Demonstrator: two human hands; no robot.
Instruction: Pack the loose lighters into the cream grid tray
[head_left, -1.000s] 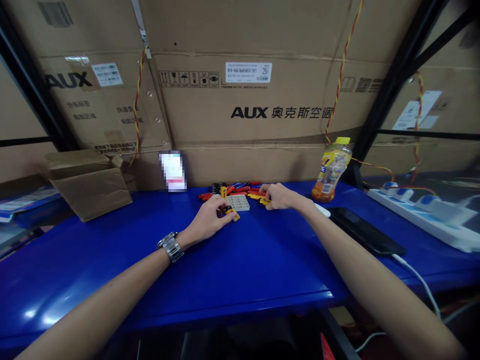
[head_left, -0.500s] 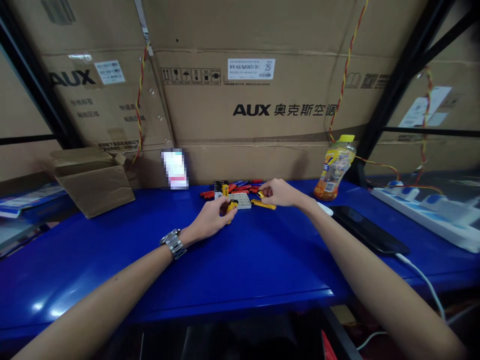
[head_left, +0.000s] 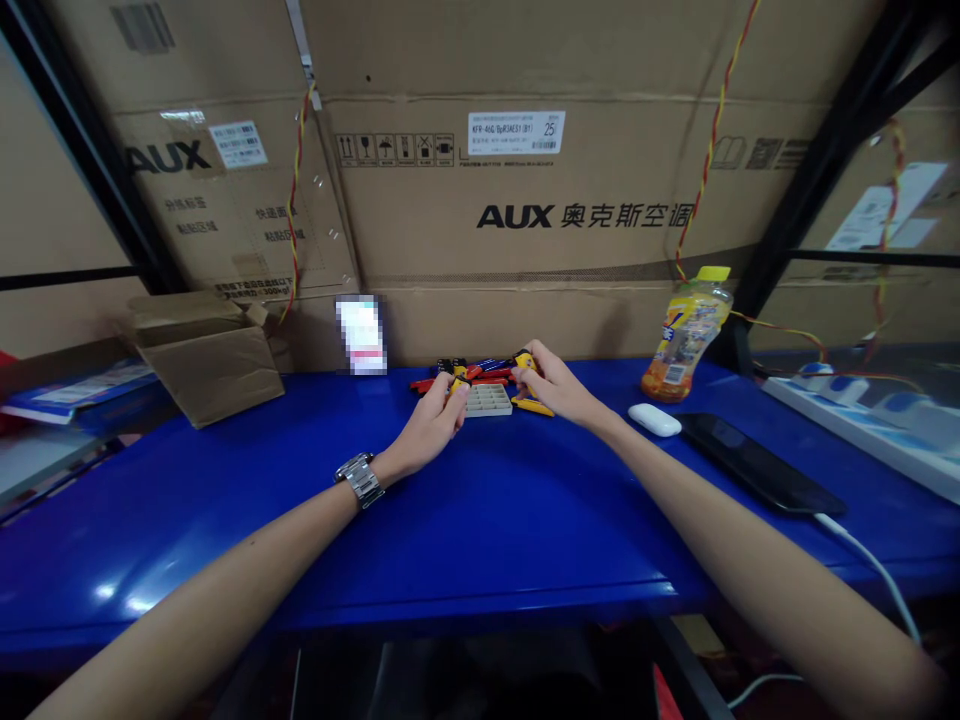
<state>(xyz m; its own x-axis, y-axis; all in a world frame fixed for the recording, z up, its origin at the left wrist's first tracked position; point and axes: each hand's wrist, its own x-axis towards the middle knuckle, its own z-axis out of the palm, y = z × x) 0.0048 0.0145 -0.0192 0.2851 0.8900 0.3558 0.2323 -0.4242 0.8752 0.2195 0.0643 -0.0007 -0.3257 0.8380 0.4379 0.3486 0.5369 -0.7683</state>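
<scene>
My left hand (head_left: 433,425), with a metal watch on its wrist, is closed round a small yellow and black piece (head_left: 457,384) just left of a small grey gridded tray (head_left: 488,399). Just past the tray's right end, my right hand (head_left: 553,385) pinches another yellow and black piece (head_left: 524,360) above the table. Behind the tray lies a heap of red, blue and yellow small parts (head_left: 484,371). One yellow part (head_left: 534,406) lies on the blue table (head_left: 480,520) below my right hand.
An open cardboard box (head_left: 206,350) stands at the left. An orange drink bottle (head_left: 688,334), a white earbud case (head_left: 654,419), a black phone (head_left: 761,462) with a white cable and a power strip (head_left: 877,420) are at the right. Large cardboard cartons form the back wall.
Both hands have lifted from the table and moved back toward the tray and the heap. The right hand has picked up a yellow piece. The camera has shifted slightly.
</scene>
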